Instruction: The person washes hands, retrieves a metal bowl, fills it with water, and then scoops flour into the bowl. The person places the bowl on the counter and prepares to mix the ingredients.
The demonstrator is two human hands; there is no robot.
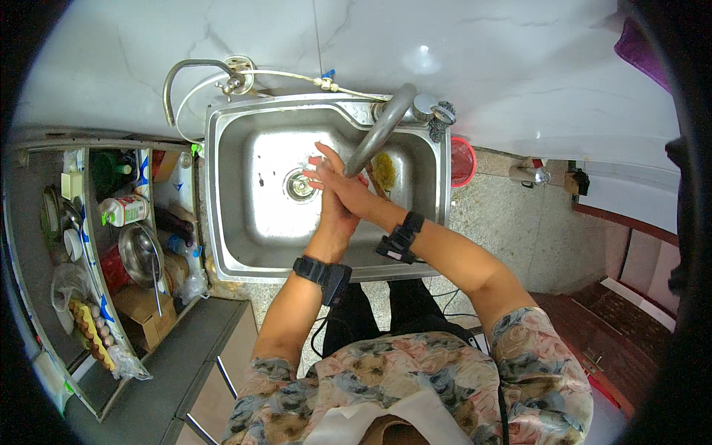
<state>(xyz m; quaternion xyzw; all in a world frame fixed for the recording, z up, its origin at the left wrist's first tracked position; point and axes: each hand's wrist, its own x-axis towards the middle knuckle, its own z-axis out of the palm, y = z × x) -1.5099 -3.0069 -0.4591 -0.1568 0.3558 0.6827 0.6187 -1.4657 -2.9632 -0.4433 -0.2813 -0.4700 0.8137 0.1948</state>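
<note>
Both bare hands are together over a stainless steel sink (pixel 236 222), close below the end of the curved faucet spout (pixel 384 128). My right hand (pixel 356 194) lies across my left hand (pixel 335 219), with its fingers spread toward the left. Most of my left hand's fingers are hidden behind the right one. Neither hand shows any object in it. Whether water runs from the spout is not clear. The drain (pixel 300 186) is just left of my fingertips. A yellow scrubbing brush or pad (pixel 384 171) rests in the basin to the right of my hands.
A second wall tap (pixel 192 64) stands at the back left. Shelves at left hold a pump bottle (pixel 125 210), a metal bowl (pixel 136 253), a cardboard box (pixel 146 314) and eggs (pixel 100 331). A dark scouring pad (pixel 439 130) and a red basin (pixel 463 161) are at right.
</note>
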